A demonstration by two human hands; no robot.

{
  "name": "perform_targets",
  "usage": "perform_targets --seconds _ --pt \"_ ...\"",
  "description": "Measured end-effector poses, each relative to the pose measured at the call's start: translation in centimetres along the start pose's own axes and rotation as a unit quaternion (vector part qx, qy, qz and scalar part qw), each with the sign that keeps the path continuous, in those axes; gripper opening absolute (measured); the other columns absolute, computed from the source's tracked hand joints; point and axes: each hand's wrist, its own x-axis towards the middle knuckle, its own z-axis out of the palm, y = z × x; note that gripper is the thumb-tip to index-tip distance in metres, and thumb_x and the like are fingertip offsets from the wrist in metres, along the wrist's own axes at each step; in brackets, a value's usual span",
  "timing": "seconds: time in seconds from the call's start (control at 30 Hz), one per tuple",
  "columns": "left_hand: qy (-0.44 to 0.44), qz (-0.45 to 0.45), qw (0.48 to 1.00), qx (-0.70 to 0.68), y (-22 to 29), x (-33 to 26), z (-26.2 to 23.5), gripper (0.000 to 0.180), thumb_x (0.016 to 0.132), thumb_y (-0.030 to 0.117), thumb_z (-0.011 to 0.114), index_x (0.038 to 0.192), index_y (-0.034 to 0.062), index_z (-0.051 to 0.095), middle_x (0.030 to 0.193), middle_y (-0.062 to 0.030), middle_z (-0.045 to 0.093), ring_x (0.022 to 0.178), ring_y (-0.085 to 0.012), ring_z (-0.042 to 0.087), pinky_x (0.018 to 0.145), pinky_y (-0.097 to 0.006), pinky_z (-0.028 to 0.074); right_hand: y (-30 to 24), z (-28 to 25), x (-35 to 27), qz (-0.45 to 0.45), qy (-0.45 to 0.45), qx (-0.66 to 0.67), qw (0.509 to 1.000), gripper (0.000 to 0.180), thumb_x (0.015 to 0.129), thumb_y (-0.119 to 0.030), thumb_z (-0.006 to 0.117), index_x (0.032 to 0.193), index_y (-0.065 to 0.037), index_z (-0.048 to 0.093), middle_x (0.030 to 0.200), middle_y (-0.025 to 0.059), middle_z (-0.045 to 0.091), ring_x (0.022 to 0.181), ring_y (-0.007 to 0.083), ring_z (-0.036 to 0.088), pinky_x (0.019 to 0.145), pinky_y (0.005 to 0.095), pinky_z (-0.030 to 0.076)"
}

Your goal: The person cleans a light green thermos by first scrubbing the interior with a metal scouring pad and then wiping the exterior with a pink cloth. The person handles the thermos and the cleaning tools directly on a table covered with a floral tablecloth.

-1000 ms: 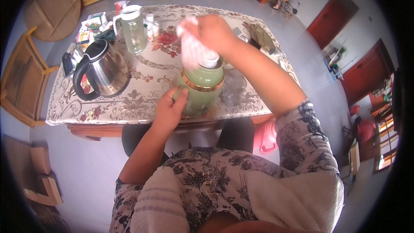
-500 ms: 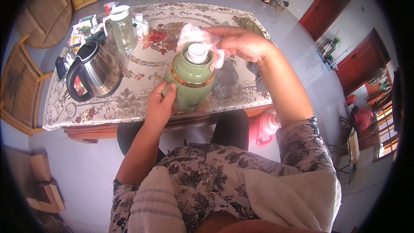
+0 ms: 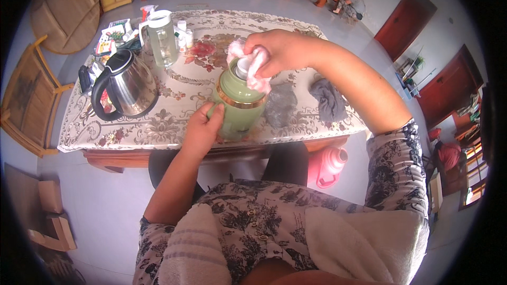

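Note:
A green thermos flask point(image 3: 240, 111) with a gold band stands near the front edge of the table, tilted slightly. My left hand point(image 3: 205, 129) grips its side, thumb on the near face. Over the flask's mouth, my right hand point(image 3: 269, 53) is closed on a pink and white cloth point(image 3: 258, 68), which lies against the rim beside the white stopper point(image 3: 243, 66). Part of the cloth hangs down the right side of the neck. The fingers of my left hand behind the flask are hidden.
A steel kettle point(image 3: 129, 87) and a clear pitcher point(image 3: 162, 42) stand at the left on the patterned tablecloth point(image 3: 179, 100). A grey cloth point(image 3: 328, 99) and a clear plastic bag point(image 3: 281, 105) lie right of the flask. Below is a pink bottle point(image 3: 328, 164). Someone point(image 3: 351, 6) sits far back.
My right hand has moved from behind the flask's mouth to above its right side, bunching the cloth over the rim. The flask leans a little more. My left hand keeps its grip.

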Motion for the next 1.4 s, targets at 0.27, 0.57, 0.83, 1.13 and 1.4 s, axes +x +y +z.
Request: perform_targets --seconds 0.27,0.57,0.83,1.13,1.4 --pt "0.000 0.009 1.000 0.026 -0.2 0.1 0.1 0.031 0.097 0.024 0.052 0.072 0.0078 0.048 0.059 0.0051 0.042 0.055 -0.0044 0.035 0.051 -0.023 0.030 -1.9 -0.5 2.2 0.022 -0.091 0.009 0.996 0.048 0.064 -0.022 0.080 0.095 -0.003 0.048 0.095 0.0108 0.062 0.086 0.0221 0.063 0.068 0.0343 0.053" --pt "-0.018 0.102 0.993 0.063 -1.9 -1.1 1.5 0.031 0.099 0.034 0.045 0.087 0.0050 0.049 0.065 0.0010 0.044 0.060 -0.0078 0.039 0.056 -0.024 0.033 -0.3 2.1 3.3 0.014 -0.003 0.113 0.994 0.033 0.070 -0.011 0.073 0.094 -0.006 0.050 0.093 0.0050 0.055 0.089 0.0150 0.054 0.074 0.0291 0.047" --pt "-0.053 0.144 0.979 0.131 -3.8 -1.6 4.4 0.032 0.101 0.032 0.039 0.096 0.0011 0.045 0.065 -0.0059 0.051 0.061 -0.0168 0.049 0.060 -0.032 0.042 0.7 6.4 4.0 0.062 0.187 0.261 0.945 0.019 0.080 0.001 0.061 0.096 -0.005 0.052 0.097 0.0056 0.060 0.092 0.0152 0.057 0.081 0.0287 0.047" --pt "-0.055 0.080 0.995 -0.020 -2.1 -0.7 2.3 0.033 0.100 0.036 0.042 0.086 0.0058 0.044 0.063 -0.0024 0.045 0.055 -0.0116 0.039 0.052 -0.027 0.034 1.9 5.4 3.9 0.094 0.360 0.747 0.551 0.016 0.086 -0.004 0.045 0.099 0.000 0.055 0.091 0.0148 0.062 0.077 0.0268 0.065 0.065 0.0390 0.058" --pt "0.031 0.016 0.990 -0.134 1.2 2.0 -2.3 0.043 0.100 0.044 0.036 0.075 0.0104 0.042 0.055 0.0011 0.034 0.047 -0.0100 0.030 0.046 -0.026 0.028 -1.0 11.5 5.0 0.054 0.394 0.535 0.745 0.039 0.091 -0.004 0.042 0.129 -0.001 0.050 0.121 0.0176 0.055 0.103 0.0276 0.061 0.083 0.0289 0.049"
